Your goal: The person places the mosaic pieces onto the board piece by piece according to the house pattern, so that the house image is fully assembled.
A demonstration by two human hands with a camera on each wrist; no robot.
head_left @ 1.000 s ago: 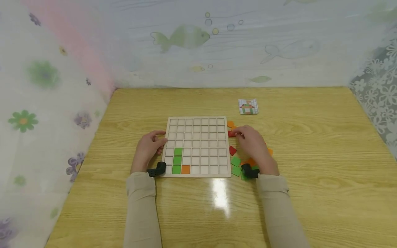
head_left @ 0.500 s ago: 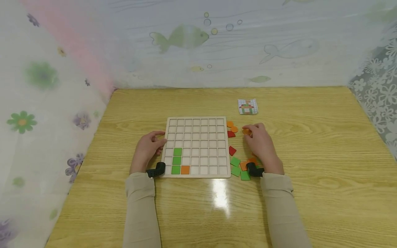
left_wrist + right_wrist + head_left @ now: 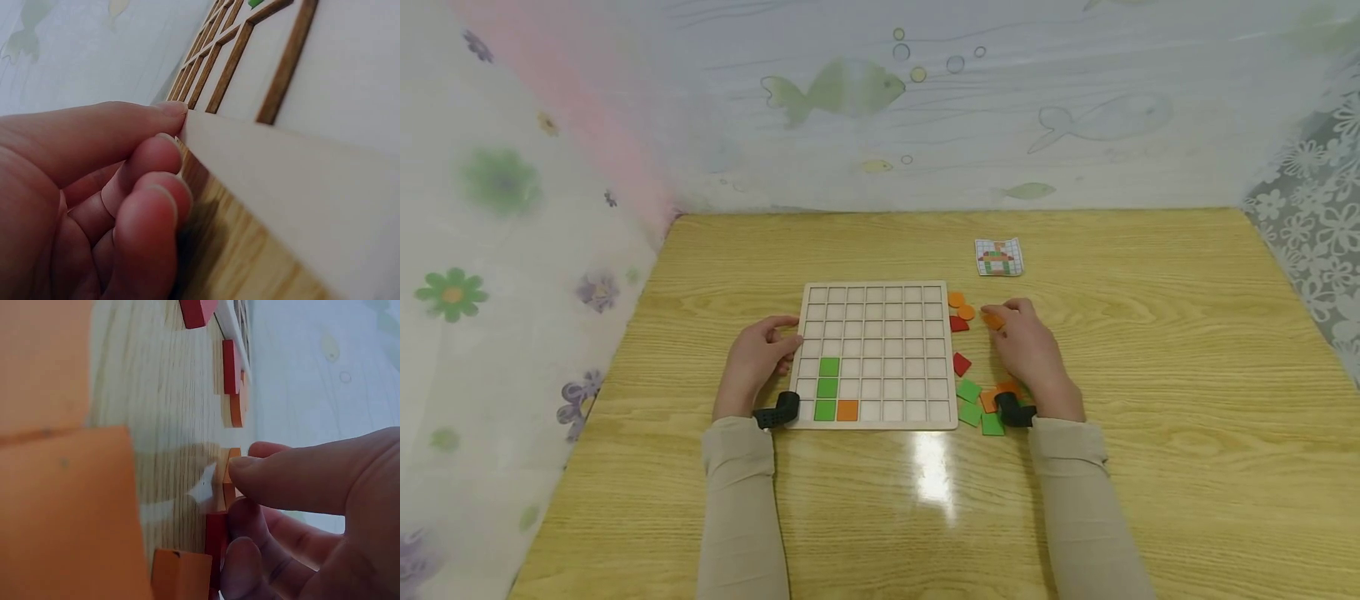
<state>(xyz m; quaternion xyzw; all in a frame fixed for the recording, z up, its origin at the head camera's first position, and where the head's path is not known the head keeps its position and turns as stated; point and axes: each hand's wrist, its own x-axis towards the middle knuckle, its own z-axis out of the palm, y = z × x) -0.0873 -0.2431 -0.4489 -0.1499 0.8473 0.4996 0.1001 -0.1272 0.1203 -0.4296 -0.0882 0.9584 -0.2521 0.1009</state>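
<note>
In the head view, a pale wooden grid board [image 3: 895, 333] lies on the table, with three green square tiles [image 3: 827, 387] in one column and an orange square tile [image 3: 847, 410] in the cell beside the lowest. My left hand [image 3: 757, 362] is at the board's left edge; in the left wrist view its thumb tip touches the rim and the other fingers bend loosely below. Right of the board, my right hand [image 3: 1028, 342] pinches an orange tile [image 3: 993, 321]. The right wrist view shows the thumb on this orange tile [image 3: 232, 465], with a red tile [image 3: 217, 540] under the fingers.
Beside the board's right edge lie loose orange pieces [image 3: 966, 312], red tiles [image 3: 962, 364] and several green tiles [image 3: 970, 414], some partly hidden under the right wrist. A small card [image 3: 999, 258] with a coloured grid picture lies farther back. A patterned wall [image 3: 850, 167] borders the table.
My right hand has drawn away to the right from the red tile by the board, and an orange tile now shows tilted in its fingers. My left hand stays at the board's edge.
</note>
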